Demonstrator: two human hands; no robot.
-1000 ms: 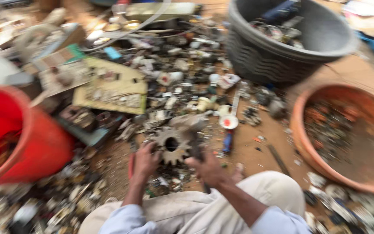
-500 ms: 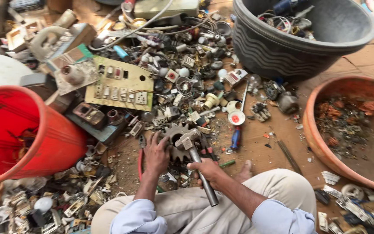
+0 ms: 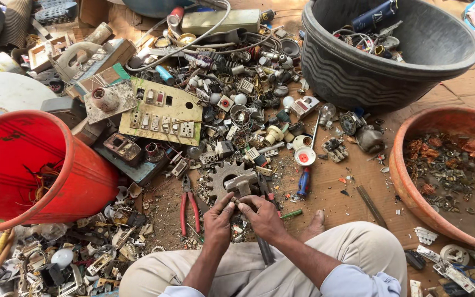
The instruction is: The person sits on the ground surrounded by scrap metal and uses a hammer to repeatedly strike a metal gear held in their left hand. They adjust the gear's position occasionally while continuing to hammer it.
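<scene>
My left hand (image 3: 218, 220) and my right hand (image 3: 264, 217) meet fingertip to fingertip just in front of my lap. My right hand grips the handle of a grey hammer (image 3: 241, 184). The hammer's head rests on a grey toothed gear wheel (image 3: 220, 175) that lies flat on the ground. The fingers of my left hand pinch a small metal part beside the hammer's neck, and they mostly hide it. Red-handled pliers (image 3: 188, 210) lie just left of my left hand.
A red bucket (image 3: 56, 176) lies tipped at the left. At the upper right stands a black tub (image 3: 358, 71), and at the right an orange basin (image 3: 408, 187) holds metal scraps. A beige switch board (image 3: 160, 113), a blue screwdriver (image 3: 303, 182) and heaps of electrical scrap cover the ground.
My hands have drawn together in front of the gear wheel. The hammer has swung from slanting across my lap to standing with its head on the gear.
</scene>
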